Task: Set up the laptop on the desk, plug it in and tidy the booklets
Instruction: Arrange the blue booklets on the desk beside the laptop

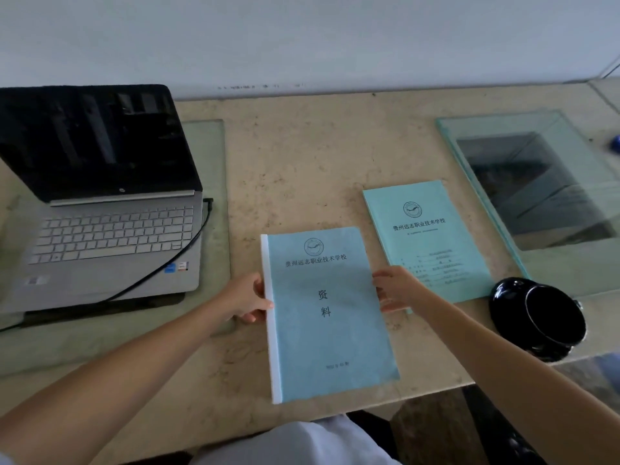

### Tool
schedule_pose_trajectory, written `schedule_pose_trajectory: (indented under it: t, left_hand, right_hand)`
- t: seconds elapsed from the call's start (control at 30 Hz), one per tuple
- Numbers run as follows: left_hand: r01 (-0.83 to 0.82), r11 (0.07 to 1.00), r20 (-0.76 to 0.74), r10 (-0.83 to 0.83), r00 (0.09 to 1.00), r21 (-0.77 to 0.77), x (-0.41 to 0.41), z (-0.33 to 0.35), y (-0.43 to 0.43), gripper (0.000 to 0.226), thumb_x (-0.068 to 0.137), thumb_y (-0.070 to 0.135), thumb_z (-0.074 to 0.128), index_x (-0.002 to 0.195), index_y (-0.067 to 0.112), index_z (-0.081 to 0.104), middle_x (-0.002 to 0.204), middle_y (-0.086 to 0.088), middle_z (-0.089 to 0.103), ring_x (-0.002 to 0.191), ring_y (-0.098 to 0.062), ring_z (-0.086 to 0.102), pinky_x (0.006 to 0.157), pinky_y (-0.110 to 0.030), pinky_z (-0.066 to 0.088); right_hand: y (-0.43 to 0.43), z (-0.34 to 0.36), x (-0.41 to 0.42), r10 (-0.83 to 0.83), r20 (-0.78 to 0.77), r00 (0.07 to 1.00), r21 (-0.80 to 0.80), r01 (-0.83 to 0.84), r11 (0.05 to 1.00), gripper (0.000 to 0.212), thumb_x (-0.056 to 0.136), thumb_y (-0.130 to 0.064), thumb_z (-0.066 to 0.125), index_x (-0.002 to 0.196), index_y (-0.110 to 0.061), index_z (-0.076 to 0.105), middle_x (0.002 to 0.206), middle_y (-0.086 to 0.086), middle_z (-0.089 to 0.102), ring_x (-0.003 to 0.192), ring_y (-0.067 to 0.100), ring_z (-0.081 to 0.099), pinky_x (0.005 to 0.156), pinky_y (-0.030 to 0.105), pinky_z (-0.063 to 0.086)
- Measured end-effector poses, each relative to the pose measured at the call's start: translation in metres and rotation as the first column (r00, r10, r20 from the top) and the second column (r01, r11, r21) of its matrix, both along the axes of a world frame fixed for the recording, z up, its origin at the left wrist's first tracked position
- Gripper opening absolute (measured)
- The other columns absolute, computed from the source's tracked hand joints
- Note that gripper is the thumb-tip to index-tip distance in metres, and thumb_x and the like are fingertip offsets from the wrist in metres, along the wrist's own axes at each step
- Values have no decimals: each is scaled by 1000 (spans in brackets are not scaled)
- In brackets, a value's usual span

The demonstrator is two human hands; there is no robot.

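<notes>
A blue booklet (327, 317) with a white spine lies in the middle of the stone desk (302, 156). My left hand (246, 297) grips its left spine edge and my right hand (396, 288) grips its right edge. A second, greener booklet (426, 236) lies flat just right of it, its lower left corner under my right hand. At the left an open silver laptop (107, 203) with a dark screen sits on a glass pane. A black cable (177, 260) is plugged into its right side and runs across its front corner.
A black glossy bowl (540, 317) stands near the front edge at the right. Behind it a glass pane (536, 182) covers a dark opening in the desk. A white wall rises behind the desk. A small blue object (615, 141) sits at the far right.
</notes>
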State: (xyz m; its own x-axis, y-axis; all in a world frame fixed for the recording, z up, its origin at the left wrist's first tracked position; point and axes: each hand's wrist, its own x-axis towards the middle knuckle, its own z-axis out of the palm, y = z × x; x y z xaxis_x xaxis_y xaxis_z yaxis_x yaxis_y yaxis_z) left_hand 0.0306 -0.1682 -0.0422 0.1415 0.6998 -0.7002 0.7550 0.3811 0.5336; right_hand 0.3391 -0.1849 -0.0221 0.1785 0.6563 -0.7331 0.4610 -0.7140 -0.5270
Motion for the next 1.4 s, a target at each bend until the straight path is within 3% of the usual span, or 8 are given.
schedule_pose_trajectory:
  t: [0.27,0.37,0.47,0.57,0.8,1.0,1.2,1.4]
  left_hand:
    - [183,981,-14,-185,983,-61,-14,12,24,29,85,32,66,105,15,54,101,-1,55,79,-14,57,60,-27,55]
    - [118,991,32,-116,993,-62,-26,16,38,24,87,32,64,101,15,56,94,-2,61,72,-13,57,62,-29,51]
    - [10,991,77,-21,997,135,-31,19,49,19,87,27,64,99,13,62,96,-5,68,83,-20,65,70,-33,53]
    - [-28,972,153,-8,988,234,-20,29,51,11,86,23,64,95,16,63,96,-10,73,89,-26,69,80,-36,53]
    - [56,966,239,-118,964,252,38,58,53,30,88,21,63,116,11,60,102,-9,69,87,-19,65,72,-27,50]
    - [-41,974,297,-27,955,222,125,70,68,40,89,20,62,126,7,56,116,-14,66,95,-20,63,88,-37,51]
    - [-34,961,261,-40,965,273,205,62,67,59,88,35,62,140,15,42,144,-7,47,131,-22,45,110,-40,36]
    - [-64,970,180,21,983,236,247,37,69,65,88,32,63,144,14,35,149,-4,39,136,-21,39,109,-37,34]
  right_hand:
    - [-7,11,-8,-36,54,998,35,34,999,19,90,-14,55,108,-14,63,82,5,66,66,16,62,54,22,50]
    - [-16,14,-8,-116,24,993,72,114,991,24,91,-11,54,114,-12,60,96,9,63,74,23,60,59,24,45]
    - [-22,20,0,-151,30,988,121,146,982,26,92,-10,54,117,-9,57,104,9,61,76,22,61,60,25,43]
    - [-25,25,22,-178,32,984,145,171,974,29,91,-11,58,120,-6,56,112,13,63,89,22,61,74,31,46]
    - [3,43,80,-165,23,986,200,157,967,43,90,-15,62,130,-8,48,121,15,59,97,24,55,73,34,45]
    - [28,65,148,-117,46,992,336,95,937,55,87,-25,66,136,-24,40,129,11,53,102,27,57,77,37,48]
    - [45,61,207,-15,194,981,335,-52,941,70,86,-33,66,145,-26,30,140,6,45,99,22,52,79,42,51]
    - [60,43,236,79,221,972,237,-132,962,69,86,-35,65,145,-22,32,141,7,45,101,20,50,79,39,52]
